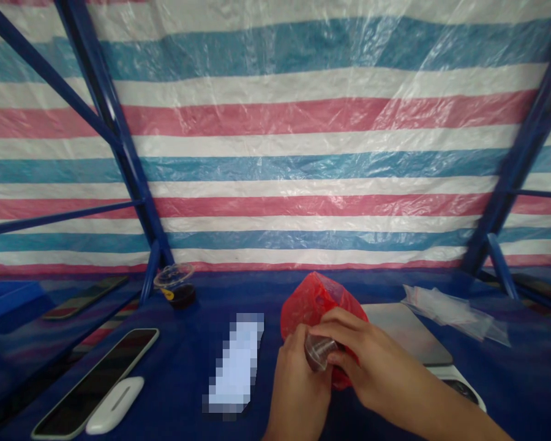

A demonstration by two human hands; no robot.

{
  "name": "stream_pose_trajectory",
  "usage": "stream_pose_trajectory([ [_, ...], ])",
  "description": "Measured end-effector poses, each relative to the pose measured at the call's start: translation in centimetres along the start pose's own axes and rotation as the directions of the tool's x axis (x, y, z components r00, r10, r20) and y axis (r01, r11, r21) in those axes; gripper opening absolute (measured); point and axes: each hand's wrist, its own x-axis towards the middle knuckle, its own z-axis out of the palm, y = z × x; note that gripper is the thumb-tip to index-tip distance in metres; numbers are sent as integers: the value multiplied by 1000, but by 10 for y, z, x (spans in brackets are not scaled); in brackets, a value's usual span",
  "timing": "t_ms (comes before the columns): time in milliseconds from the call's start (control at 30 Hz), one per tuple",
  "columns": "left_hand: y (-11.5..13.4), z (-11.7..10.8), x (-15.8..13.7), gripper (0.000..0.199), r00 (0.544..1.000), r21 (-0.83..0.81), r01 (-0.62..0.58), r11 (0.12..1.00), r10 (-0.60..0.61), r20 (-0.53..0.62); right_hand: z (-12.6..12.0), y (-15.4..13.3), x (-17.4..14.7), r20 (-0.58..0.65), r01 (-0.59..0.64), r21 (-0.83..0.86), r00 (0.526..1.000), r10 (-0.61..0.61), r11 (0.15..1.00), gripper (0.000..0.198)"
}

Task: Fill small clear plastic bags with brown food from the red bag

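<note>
One crumpled red plastic bag is gripped above the blue tabletop by both hands, left hand and right hand, together with one small clear plastic piece. One black smartphone, one white oval device and one clear lidded cup are seen to the left.

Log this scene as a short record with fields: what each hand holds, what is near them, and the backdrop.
left hand: left hand grips a small clear plastic bag
right hand: right hand pinches the same bag
behind hands: red bag, bulging
right of hands: scale; stack of clear bags
left of hands: phone, white device, cup with dark contents
surface: blue table
backdrop: striped tarp
</note>
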Motion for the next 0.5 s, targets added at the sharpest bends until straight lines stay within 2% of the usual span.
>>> stream_pose_trajectory([
  [167, 1, -1, 1, 4, 1000, -76, 23, 997, -22, 13, 3, 1, 2, -5, 28, -88, 1000, -28, 996, 37],
  [367, 4, -1, 2, 6, 1000, -119, 9, 993, -12, -28, 2, 1, 2, -59, 120, -103, 990, -126, 987, 48],
  [500, 3, 0, 3, 8, 999, -173, 12, 985, -19, -41, 2, 1, 4, -77, 153, -142, 983, -165, 978, 45],
])
